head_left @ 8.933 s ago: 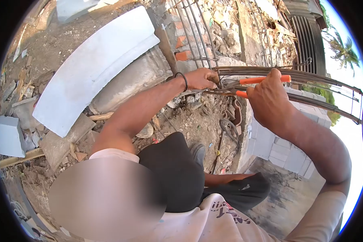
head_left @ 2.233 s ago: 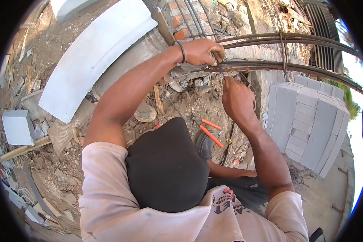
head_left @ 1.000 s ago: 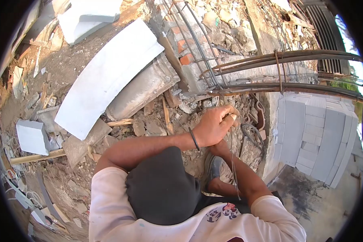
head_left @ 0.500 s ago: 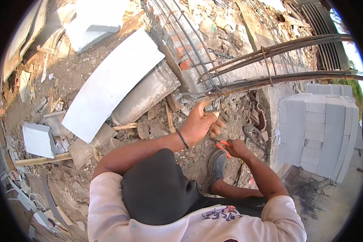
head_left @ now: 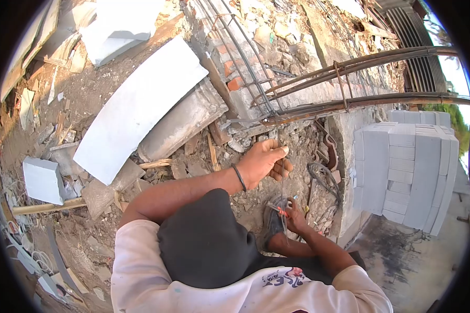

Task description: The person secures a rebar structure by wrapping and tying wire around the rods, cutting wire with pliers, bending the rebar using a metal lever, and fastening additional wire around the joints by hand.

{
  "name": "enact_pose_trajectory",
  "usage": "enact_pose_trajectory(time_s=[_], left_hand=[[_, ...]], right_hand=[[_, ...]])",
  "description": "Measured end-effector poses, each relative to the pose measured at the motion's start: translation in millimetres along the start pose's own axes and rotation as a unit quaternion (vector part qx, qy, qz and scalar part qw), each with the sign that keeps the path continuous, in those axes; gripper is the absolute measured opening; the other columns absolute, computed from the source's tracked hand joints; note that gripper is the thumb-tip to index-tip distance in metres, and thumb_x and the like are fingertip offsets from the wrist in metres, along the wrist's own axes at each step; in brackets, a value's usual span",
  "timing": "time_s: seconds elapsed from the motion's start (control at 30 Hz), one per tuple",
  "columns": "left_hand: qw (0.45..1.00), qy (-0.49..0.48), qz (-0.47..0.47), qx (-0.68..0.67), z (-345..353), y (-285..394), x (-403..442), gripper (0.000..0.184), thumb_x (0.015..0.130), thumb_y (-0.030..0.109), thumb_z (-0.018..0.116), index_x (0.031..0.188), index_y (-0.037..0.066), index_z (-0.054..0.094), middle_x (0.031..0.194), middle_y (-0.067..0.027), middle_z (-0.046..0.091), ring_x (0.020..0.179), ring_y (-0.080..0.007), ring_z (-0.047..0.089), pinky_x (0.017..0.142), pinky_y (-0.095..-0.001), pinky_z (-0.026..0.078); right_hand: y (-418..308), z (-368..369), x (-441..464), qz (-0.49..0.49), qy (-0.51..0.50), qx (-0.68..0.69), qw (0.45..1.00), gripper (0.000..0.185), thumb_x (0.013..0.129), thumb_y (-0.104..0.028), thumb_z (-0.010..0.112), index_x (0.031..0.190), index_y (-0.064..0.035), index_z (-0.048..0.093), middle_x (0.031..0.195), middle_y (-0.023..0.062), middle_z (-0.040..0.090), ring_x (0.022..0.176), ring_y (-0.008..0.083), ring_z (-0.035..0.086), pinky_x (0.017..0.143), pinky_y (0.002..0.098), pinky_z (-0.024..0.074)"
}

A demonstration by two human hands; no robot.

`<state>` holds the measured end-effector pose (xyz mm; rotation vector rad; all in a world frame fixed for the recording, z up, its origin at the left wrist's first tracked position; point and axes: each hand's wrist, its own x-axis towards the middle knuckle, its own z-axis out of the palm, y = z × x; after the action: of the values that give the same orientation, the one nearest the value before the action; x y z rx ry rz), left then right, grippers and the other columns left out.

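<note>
My left hand [head_left: 266, 164], with a black band at its wrist, is closed in a pinch on a thin tie wire [head_left: 284, 227]. The wire runs down from the fingers past my right hand. My right hand [head_left: 296, 216] is wrapped round red-handled pliers [head_left: 281, 211], beside the wire and above my dark shoe [head_left: 273, 221]; whether the jaws touch the wire I cannot tell. Just beyond my left hand is the corner of a steel rebar cage [head_left: 270, 115], its bars running off to the right and away from me.
A white curved panel [head_left: 141, 109] lies on a concrete piece [head_left: 185, 122] at left. Grey blocks [head_left: 402, 172] are stacked at right. A coil of wire [head_left: 324, 177] lies near the low wall. Broken rubble [head_left: 240, 206] covers the ground.
My right hand has moved down and left with the pliers, closer to the shoe. The fingers of my left hand have closed, and the wire now shows stretched below them.
</note>
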<state>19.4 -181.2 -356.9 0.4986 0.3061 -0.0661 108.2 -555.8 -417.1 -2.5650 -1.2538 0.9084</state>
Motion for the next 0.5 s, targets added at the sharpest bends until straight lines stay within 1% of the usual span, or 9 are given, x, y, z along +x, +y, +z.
enact_pose_trajectory(time_s=[0.03, 0.07, 0.13, 0.2, 0.23, 0.33, 0.4, 0.47, 0.5], left_hand=[[1.0, -0.003, -0.006, 0.005, -0.2, 0.2, 1.4, 0.021, 0.104, 0.027, 0.055, 0.109, 0.006, 0.053, 0.088, -0.0124, 0.071, 0.068, -0.0182, 0.068, 0.057, -0.0321, 0.055], [1.0, -0.007, -0.016, 0.012, -0.2, -0.3, 1.1, 0.019, 0.104, 0.027, 0.055, 0.106, 0.009, 0.053, 0.089, -0.0118, 0.071, 0.069, -0.0178, 0.068, 0.058, -0.0314, 0.055], [1.0, -0.018, -0.016, 0.002, 1.8, 2.3, 2.9, 0.019, 0.104, 0.027, 0.056, 0.105, 0.008, 0.053, 0.088, -0.0117, 0.071, 0.068, -0.0174, 0.067, 0.058, -0.0312, 0.054], [0.999, -0.027, -0.004, -0.02, 6.2, 5.6, 8.4, 0.02, 0.103, 0.027, 0.057, 0.104, 0.008, 0.052, 0.087, -0.0115, 0.071, 0.067, -0.017, 0.067, 0.057, -0.0309, 0.054], [0.999, -0.03, -0.002, -0.027, 9.5, 6.8, 11.7, 0.021, 0.103, 0.028, 0.058, 0.103, 0.008, 0.052, 0.085, -0.0112, 0.071, 0.067, -0.0166, 0.067, 0.056, -0.0309, 0.054], [0.999, -0.018, 0.013, -0.045, 21.3, 9.4, 18.8, 0.022, 0.103, 0.027, 0.058, 0.103, 0.006, 0.051, 0.081, -0.0104, 0.07, 0.063, -0.0155, 0.066, 0.053, -0.0301, 0.052], [0.999, 0.002, 0.025, -0.034, 28.1, 15.6, 19.0, 0.021, 0.103, 0.025, 0.057, 0.103, 0.005, 0.052, 0.081, -0.0108, 0.07, 0.06, -0.0152, 0.065, 0.049, -0.0288, 0.051], [0.999, 0.01, 0.035, -0.04, 31.7, 18.6, 18.9, 0.02, 0.103, 0.022, 0.056, 0.103, 0.003, 0.051, 0.079, -0.0112, 0.069, 0.057, -0.0153, 0.064, 0.047, -0.0283, 0.049], [0.998, 0.018, 0.046, -0.043, 32.8, 19.2, 20.0, 0.02, 0.103, 0.022, 0.056, 0.103, 0.003, 0.051, 0.078, -0.0114, 0.069, 0.057, -0.0154, 0.063, 0.047, -0.0286, 0.049]], right_hand=[[11.1, 10.6, -7.6, -0.002, -0.004, -0.002, 1.0, 0.021, 0.093, -0.025, 0.065, 0.097, -0.0044, 0.067, 0.133, 0.0255, 0.051, 0.106, 0.0462, 0.059, 0.09, 0.0481, 0.0501], [12.3, 18.3, -15.1, 0.029, -0.001, -0.011, 1.0, 0.023, 0.095, -0.027, 0.064, 0.099, -0.0045, 0.067, 0.126, 0.0234, 0.057, 0.105, 0.0413, 0.061, 0.088, 0.0467, 0.0508], [20.8, 19.3, -20.3, 0.056, 0.003, -0.03, 0.998, 0.024, 0.097, -0.029, 0.064, 0.101, -0.0047, 0.066, 0.119, 0.0214, 0.063, 0.105, 0.0364, 0.063, 0.086, 0.0452, 0.0516], [-1.5, -5.8, -14.3, 0.289, -0.154, 0.122, 0.937, 0.025, 0.097, -0.029, 0.065, 0.104, -0.0049, 0.065, 0.098, 0.0139, 0.069, 0.097, 0.0247, 0.066, 0.082, 0.0416, 0.0517], [54.2, 27.9, -25.6, 0.22, -0.123, 0.104, 0.962, 0.025, 0.098, -0.028, 0.064, 0.103, -0.004, 0.064, 0.086, 0.0064, 0.066, 0.087, 0.0155, 0.065, 0.075, 0.0359, 0.0522], [13.9, 1.8, -23.1, 0.225, -0.174, 0.14, 0.948, 0.025, 0.097, -0.025, 0.065, 0.107, -0.0027, 0.063, 0.085, 0.0033, 0.063, 0.082, 0.0129, 0.063, 0.072, 0.032, 0.0533], [6.2, -26.4, -20.2, 0.304, -0.23, 0.19, 0.905, 0.026, 0.095, -0.023, 0.068, 0.11, -0.0033, 0.061, 0.088, 0.0022, 0.062, 0.082, 0.0115, 0.062, 0.074, 0.0306, 0.0544], [-10.7, -64.9, -27.5, 0.311, -0.145, 0.239, 0.908, 0.027, 0.092, -0.025, 0.07, 0.106, -0.0036, 0.061, 0.087, 0.0045, 0.062, 0.082, 0.0137, 0.059, 0.076, 0.032, 0.0489], [-14.1, -95.4, -30.0, 0.287, -0.15, 0.218, 0.921, 0.027, 0.092, -0.021, 0.07, 0.109, -0.0031, 0.061, 0.088, 0.0048, 0.063, 0.081, 0.014, 0.06, 0.076, 0.0312, 0.05]])
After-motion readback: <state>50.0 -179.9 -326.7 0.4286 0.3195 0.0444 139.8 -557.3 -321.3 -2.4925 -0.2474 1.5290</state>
